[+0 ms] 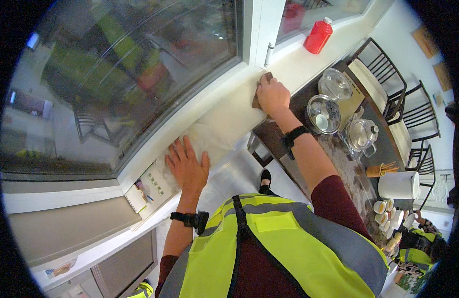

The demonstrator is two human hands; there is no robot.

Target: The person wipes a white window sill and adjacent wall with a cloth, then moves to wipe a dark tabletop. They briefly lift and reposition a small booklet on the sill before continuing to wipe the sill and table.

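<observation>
My right hand (pixel 273 95) grips a brown cloth (pixel 257 100) and presses it on the pale window sill (pixel 229 111), just below the window frame's corner. My left hand (pixel 187 164) lies spread, palm down, on a clear plastic bag or sheet (pixel 210 139) on the same sill. Beside that hand are a pale box or booklet (pixel 155 182) bearing writing and a small spiral notepad (pixel 135 197). Farther along the sill, beyond my right hand, stands a red bottle (pixel 319 36) with a white cap.
Right of the sill, a dark table (pixel 341 164) holds glass bowls (pixel 323 114), a glass pot (pixel 361 134), a white canister (pixel 399 185) and several small cups (pixel 380 207). Dark chairs (pixel 378 63) stand behind it. A person in a yellow vest (pixel 414 255) is at the lower right.
</observation>
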